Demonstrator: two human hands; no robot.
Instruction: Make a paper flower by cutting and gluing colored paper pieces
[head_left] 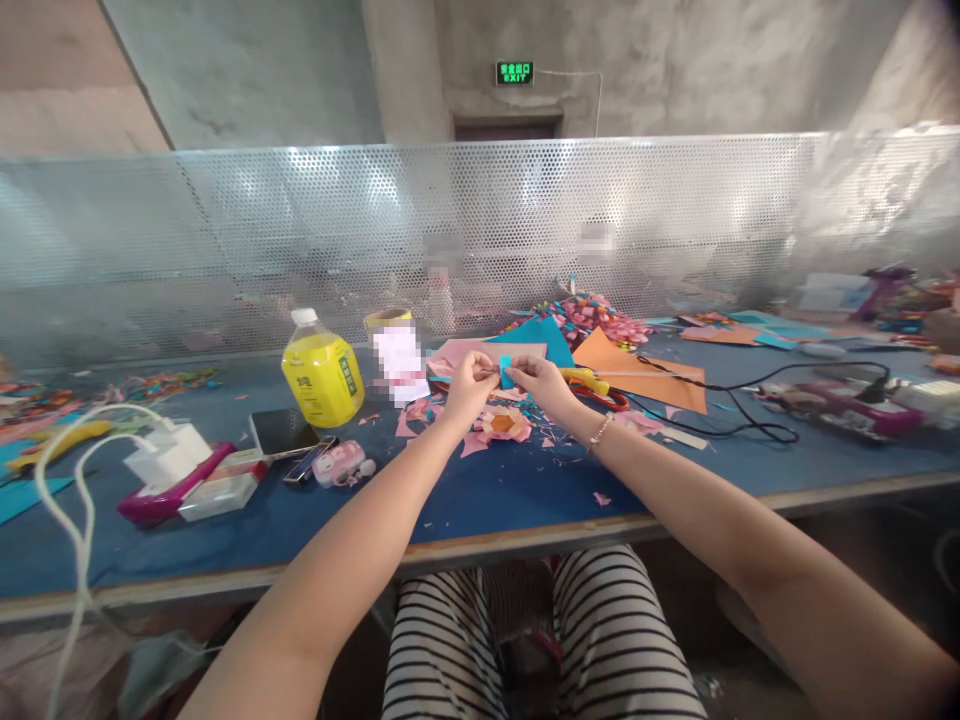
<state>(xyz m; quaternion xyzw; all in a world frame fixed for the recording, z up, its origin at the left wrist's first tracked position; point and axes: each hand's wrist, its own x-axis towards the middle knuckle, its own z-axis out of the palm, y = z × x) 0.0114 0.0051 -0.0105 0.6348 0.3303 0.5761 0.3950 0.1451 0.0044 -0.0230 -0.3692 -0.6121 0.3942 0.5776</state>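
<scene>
My left hand [469, 384] and my right hand [541, 382] meet above the blue table [495, 495], both pinched on a small blue paper piece [506, 372] held between them. Fingers of each hand are closed on it. Just below the hands lies a pink and orange paper flower [501, 425] among pink paper scraps. A bracelet sits on my right wrist [598, 433].
A yellow drink bottle [322, 375], a phone [283, 432], a white charger with cables [161, 452] and a pink case lie left. Yellow-handled scissors [592, 383], orange and blue paper sheets [637, 370], a black cable and a glue gun [840, 408] lie right. A perforated metal screen [480, 230] backs the table.
</scene>
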